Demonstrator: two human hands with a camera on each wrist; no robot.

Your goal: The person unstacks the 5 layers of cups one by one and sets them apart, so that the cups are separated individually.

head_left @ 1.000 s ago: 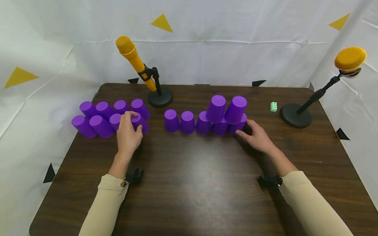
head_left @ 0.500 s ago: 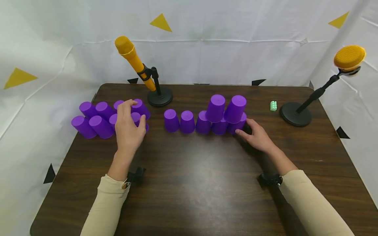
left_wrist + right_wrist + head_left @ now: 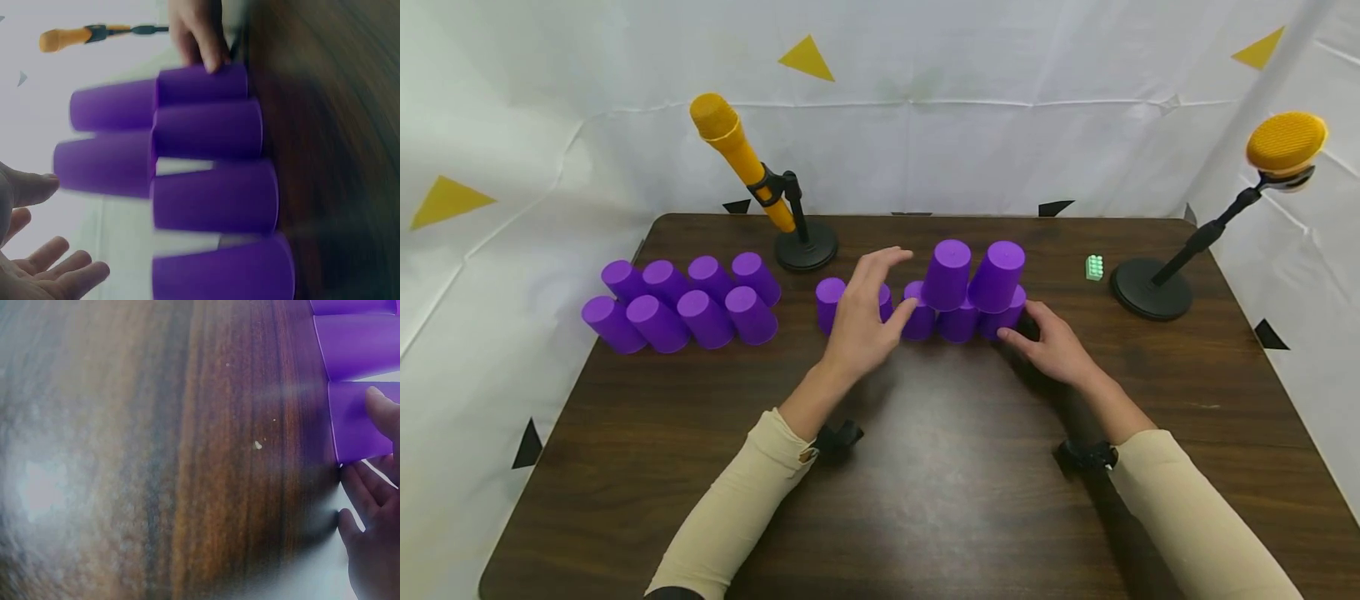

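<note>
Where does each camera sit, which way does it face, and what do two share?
Head: on the head, facing forward and down at the table and purple cups; left hand, right hand and sleeves show.
Left wrist: on that wrist, facing the purple cups, sideways in the picture; left hand's fingers show, right hand beyond.
Right wrist: on that wrist, looking mostly at the table, cups at the right edge; part of the right hand shows.
Head and left wrist share the two upper cups and the right hand.
</note>
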